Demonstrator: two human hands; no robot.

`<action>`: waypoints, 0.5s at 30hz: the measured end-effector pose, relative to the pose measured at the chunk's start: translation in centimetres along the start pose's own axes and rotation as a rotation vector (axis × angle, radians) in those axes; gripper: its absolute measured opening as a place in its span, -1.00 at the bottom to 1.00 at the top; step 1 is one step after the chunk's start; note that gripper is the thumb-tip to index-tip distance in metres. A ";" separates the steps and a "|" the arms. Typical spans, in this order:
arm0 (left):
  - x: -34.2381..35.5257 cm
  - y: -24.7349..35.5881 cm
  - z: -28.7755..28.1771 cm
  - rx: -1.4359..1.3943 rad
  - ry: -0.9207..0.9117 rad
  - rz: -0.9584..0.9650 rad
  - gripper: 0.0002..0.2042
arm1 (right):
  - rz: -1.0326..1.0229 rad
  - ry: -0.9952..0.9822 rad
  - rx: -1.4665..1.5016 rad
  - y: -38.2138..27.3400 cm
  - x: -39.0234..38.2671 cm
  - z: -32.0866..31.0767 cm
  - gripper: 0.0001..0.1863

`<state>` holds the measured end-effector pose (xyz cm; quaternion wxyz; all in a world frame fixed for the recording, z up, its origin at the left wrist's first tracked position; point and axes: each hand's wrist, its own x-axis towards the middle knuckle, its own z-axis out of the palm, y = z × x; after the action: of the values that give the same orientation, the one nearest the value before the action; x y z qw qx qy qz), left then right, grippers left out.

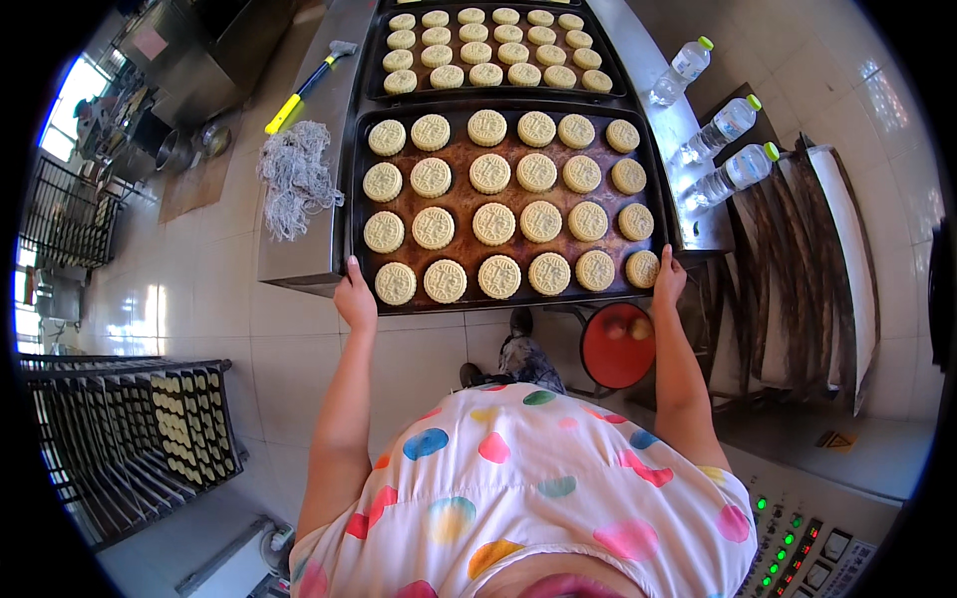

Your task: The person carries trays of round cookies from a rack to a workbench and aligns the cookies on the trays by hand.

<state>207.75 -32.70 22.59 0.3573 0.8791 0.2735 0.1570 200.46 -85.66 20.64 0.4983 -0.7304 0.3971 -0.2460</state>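
Plenty crowding in here! A far tray [377, 80] of pale rounds sits directly beyond, at the near tray's far edge; abutting or overlapping, I can't tell. Three green-capped bottles [726, 127] line the right of the metal worktop [339, 105], while a grey yarn bundle [299, 179] crowds the left side, a yellow-handled tool [314, 88] just behind it. Below right, a red round seat [613, 359]; down left, a slatted rack [130, 429], well apart.

Now the grip! Left hand [356, 299] is closed on the near-left corner, pinching the rim; right hand [670, 282] mirrors it at the near-right corner. The fingers underneath are hidden.

And the near tray [461, 201] itself: over the worktop, its near edge jutting past the front, squarely before the person's body. Long axis runs left to right, with stamped round cakes [537, 172] in four rows of six, patterned faces up!
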 end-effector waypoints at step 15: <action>-0.3 -0.3 -0.2 0.039 -0.009 0.024 -0.35 | -0.028 0.020 -0.108 1.5 0.3 0.0 -0.42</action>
<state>207.27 -32.60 22.44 0.3395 0.8899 0.2641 0.1520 200.16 -86.22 19.28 0.4506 -0.7591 0.4047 -0.2385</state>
